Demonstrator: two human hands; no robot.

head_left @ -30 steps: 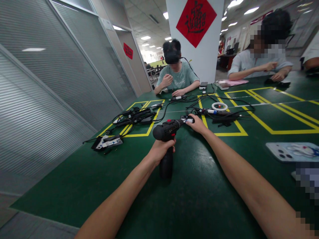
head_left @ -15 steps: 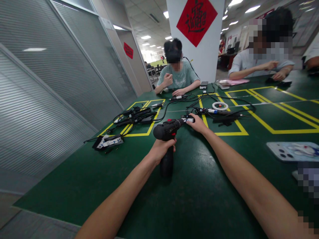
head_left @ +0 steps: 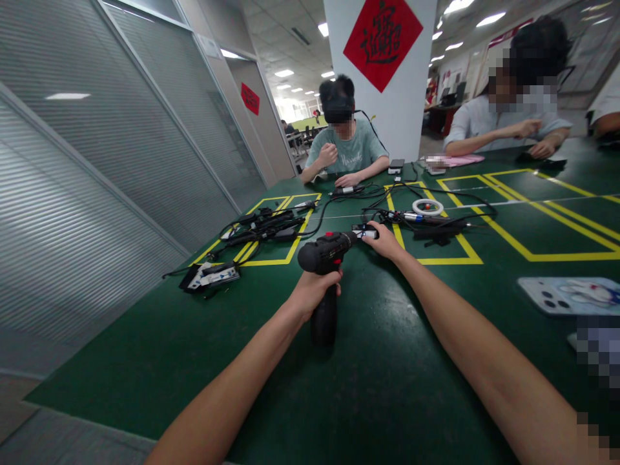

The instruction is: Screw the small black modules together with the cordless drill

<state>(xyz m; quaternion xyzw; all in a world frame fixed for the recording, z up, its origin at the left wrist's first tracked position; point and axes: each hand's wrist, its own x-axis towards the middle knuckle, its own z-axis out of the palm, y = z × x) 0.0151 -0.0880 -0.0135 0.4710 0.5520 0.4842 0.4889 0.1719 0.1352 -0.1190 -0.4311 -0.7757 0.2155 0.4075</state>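
A black cordless drill (head_left: 323,253) with red buttons stands upright in the middle of the view, its chuck pointing right and away from me. My left hand (head_left: 314,292) is wrapped round the drill's handle. At the drill's tip, my right hand (head_left: 382,237) grips a small black and white block (head_left: 364,230). The drill's front end reaches the block's near side; whether the bit touches it I cannot make out. My right fingertips hide part of the block.
Black cables and adapters (head_left: 266,226) lie in a heap at the left. Nearer is an opened black-and-white part (head_left: 210,276). Right of my hand are a soldering iron (head_left: 421,218) and a white tape roll (head_left: 427,206). A phone (head_left: 571,294) lies at far right. Two people sit across the green table (head_left: 159,361).
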